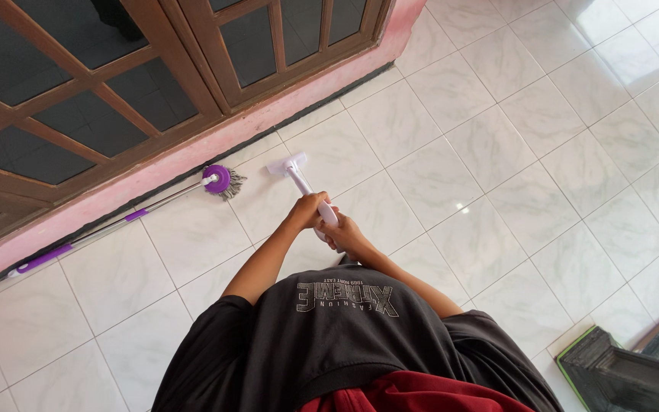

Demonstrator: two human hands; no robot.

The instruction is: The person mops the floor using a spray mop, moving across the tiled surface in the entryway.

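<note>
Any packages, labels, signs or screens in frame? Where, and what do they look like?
No packages, signs or screens.
Printed logo: on the chest of the person's black shirt, a wide band of grey-white block lettering with a smaller line beside it, seen upside down from the head camera.

no packages, labels, signs or screens in view, only bare tiled floor and wall

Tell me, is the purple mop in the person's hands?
No: the purple mop lies on the floor by the wall, while both hands grip a white mop handle.
</note>
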